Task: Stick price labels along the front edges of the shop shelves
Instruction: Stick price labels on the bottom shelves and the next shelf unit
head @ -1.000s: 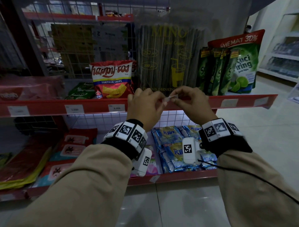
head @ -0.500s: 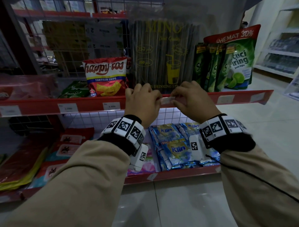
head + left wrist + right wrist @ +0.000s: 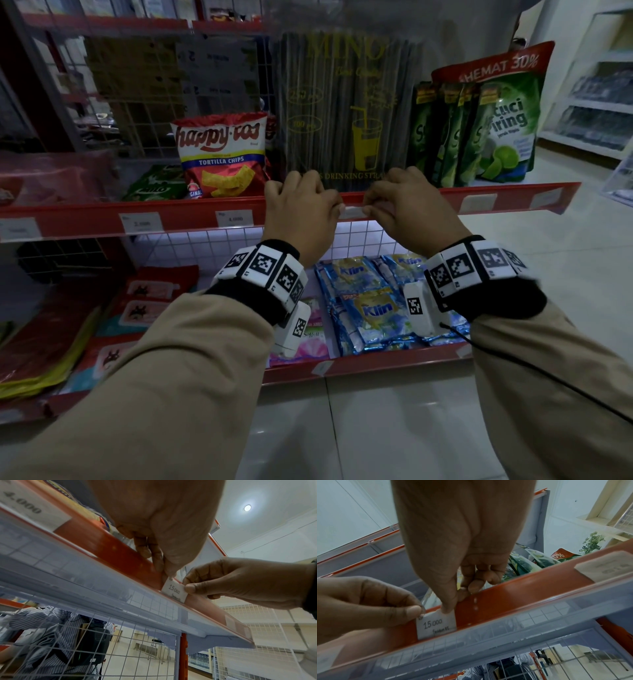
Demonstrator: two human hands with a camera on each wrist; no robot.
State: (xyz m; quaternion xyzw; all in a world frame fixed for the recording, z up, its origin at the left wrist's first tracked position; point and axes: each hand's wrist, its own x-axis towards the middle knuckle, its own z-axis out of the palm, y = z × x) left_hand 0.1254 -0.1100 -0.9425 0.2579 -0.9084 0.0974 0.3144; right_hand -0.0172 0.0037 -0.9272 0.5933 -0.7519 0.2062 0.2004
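A white price label [image 3: 352, 211] reading 15.000 lies against the red front edge [image 3: 191, 219] of the middle shelf, below the drinking-straw pack. My left hand [image 3: 337, 207] pinches its upper left corner, and the left thumb [image 3: 412, 611] lies on the paper. My right hand [image 3: 368, 205] holds the label's right side. Its thumb [image 3: 447, 609] presses the top of the label [image 3: 436, 626] while its other fingers curl over the strip. In the left wrist view the label [image 3: 174, 590] sits between both thumbs, its lower edge in the strip's lip.
Other labels sit on the same edge to the left [image 3: 235, 218] and right [image 3: 478, 202]. A tortilla chips bag [image 3: 221, 154], the straw pack [image 3: 342, 113] and green pouches [image 3: 479, 130] stand above. Blue sachets [image 3: 370, 305] lie on the lower shelf. A person in a striped shirt [image 3: 51, 628] stands behind the wire mesh.
Both hands carried the label from just above the shelf edge down onto the red strip. It now lies flat against the strip.
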